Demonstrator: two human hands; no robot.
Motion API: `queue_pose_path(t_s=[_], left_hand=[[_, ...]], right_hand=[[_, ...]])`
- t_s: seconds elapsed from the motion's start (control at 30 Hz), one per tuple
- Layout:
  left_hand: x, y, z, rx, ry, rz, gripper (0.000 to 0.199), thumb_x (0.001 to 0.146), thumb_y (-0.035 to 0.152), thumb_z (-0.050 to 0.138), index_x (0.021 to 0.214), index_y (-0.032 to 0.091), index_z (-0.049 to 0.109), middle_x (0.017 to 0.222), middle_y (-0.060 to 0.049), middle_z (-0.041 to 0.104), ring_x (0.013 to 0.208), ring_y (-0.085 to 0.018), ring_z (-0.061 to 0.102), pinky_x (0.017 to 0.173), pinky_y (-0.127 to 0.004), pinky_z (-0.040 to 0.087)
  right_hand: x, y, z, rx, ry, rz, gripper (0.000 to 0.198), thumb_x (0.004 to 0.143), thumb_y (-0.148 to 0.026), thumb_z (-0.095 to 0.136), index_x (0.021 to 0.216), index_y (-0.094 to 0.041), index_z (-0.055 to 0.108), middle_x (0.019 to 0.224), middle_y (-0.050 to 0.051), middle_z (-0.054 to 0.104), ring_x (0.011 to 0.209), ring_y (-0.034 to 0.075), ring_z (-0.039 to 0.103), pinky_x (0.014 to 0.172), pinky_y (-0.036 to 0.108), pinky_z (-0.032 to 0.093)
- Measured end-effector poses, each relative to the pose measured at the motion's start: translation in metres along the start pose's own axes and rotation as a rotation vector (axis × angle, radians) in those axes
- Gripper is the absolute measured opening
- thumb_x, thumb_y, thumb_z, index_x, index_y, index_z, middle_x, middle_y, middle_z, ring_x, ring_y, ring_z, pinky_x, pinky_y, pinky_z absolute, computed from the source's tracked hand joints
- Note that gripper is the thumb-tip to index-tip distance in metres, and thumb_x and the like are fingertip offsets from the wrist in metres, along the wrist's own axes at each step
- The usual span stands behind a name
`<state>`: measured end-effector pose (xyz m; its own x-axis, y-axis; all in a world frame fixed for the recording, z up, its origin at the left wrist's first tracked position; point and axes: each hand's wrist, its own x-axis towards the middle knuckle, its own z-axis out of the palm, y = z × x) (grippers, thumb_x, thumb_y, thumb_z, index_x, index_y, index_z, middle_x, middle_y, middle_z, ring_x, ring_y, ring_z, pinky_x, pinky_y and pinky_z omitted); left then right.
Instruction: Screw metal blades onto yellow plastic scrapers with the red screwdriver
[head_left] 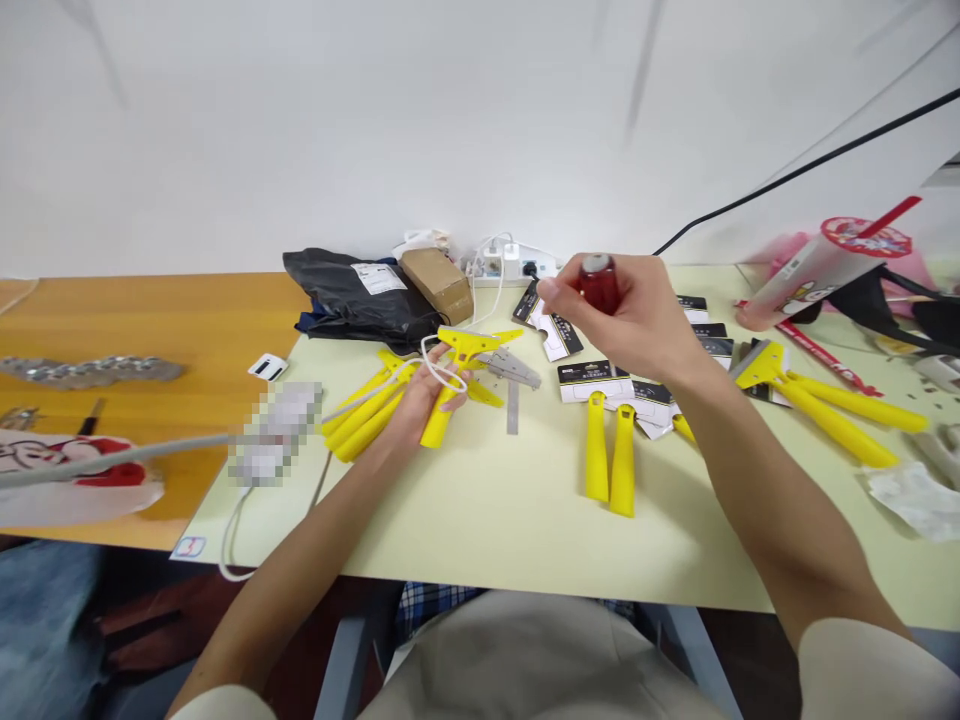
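Observation:
My left hand (424, 392) is closed around a yellow scraper (437, 424), its wide head turned up and away from me. A white cable (454, 377) loops over that hand. Just right of it lie flat grey metal plates (517, 369) and a narrow metal strip (513, 408). More yellow scrapers (366, 418) are piled under and left of the hand. Raised above the table, my right hand (637, 310) grips a screwdriver (599, 284) by its dark red handle; the shaft is hidden. Below it, two yellow handles (622, 462) rest against black-and-white packaging cards (595, 382).
A black plastic parcel (360, 300), a brown box (437, 284) and a power strip (491, 262) stand along the wall. At the right are assembled scrapers (832, 405), a drink cup (817, 270) and a crumpled plastic bag (915, 500). An orange table (217, 330) adjoins on the left.

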<state>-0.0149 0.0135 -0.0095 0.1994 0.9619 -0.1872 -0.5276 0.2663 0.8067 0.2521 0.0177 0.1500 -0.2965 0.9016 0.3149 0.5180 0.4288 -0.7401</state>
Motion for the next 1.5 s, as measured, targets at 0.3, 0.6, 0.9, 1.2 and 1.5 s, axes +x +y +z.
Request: queue_pose_path(t_s=[0.3, 0.6, 0.9, 1.2, 1.5], left_hand=[[0.000, 0.004, -0.009, -0.113, -0.019, -0.098, 0.062, 0.077, 0.024, 0.089, 0.132, 0.026, 0.060, 0.088, 0.001, 0.068, 0.049, -0.003, 0.050, 0.040, -0.012, 0.032], [-0.007, 0.005, -0.003, -0.235, -0.109, -0.152, 0.060, 0.076, 0.014, 0.083, 0.131, 0.024, 0.061, 0.092, -0.001, 0.071, 0.048, -0.007, 0.055, 0.036, -0.015, 0.034], [-0.009, -0.004, -0.003, -0.291, -0.152, -0.241, 0.064, 0.078, 0.008, 0.075, 0.137, 0.024, 0.056, 0.095, -0.005, 0.069, 0.066, -0.014, 0.068, 0.036, -0.014, 0.032], [-0.011, -0.012, -0.001, -0.369, -0.115, -0.245, 0.066, 0.080, 0.005, 0.070, 0.139, 0.028, 0.052, 0.109, -0.006, 0.064, 0.080, -0.015, 0.072, 0.036, -0.013, 0.034], [-0.016, -0.017, 0.000, -0.268, -0.173, -0.220, 0.070, 0.082, 0.004, 0.073, 0.143, 0.033, 0.052, 0.102, -0.003, 0.061, 0.085, -0.017, 0.072, 0.038, -0.013, 0.036]], right_hand=[[0.017, 0.050, 0.047, -0.557, -0.715, -0.197, 0.011, 0.087, -0.010, 0.062, 0.089, -0.019, 0.068, 0.100, 0.009, 0.068, 0.078, 0.018, 0.057, 0.068, 0.031, 0.031], [0.031, 0.103, 0.071, -0.617, -0.893, -0.075, 0.006, 0.091, -0.021, 0.066, 0.094, -0.021, 0.070, 0.102, 0.009, 0.074, 0.093, 0.024, 0.066, 0.072, 0.031, 0.036], [0.029, 0.100, 0.070, -0.662, -0.869, -0.123, 0.009, 0.094, -0.014, 0.057, 0.092, -0.018, 0.065, 0.101, 0.012, 0.072, 0.082, 0.022, 0.064, 0.070, 0.031, 0.037], [0.026, 0.059, 0.027, -0.534, -0.705, -0.107, 0.009, 0.091, -0.016, 0.056, 0.086, -0.023, 0.057, 0.081, 0.003, 0.064, 0.071, 0.019, 0.053, 0.066, 0.031, 0.030], [0.021, 0.043, 0.001, -0.269, -0.335, -0.238, 0.017, 0.100, -0.029, 0.062, 0.087, -0.020, 0.068, 0.082, 0.003, 0.066, 0.072, 0.016, 0.051, 0.069, 0.032, 0.035]])
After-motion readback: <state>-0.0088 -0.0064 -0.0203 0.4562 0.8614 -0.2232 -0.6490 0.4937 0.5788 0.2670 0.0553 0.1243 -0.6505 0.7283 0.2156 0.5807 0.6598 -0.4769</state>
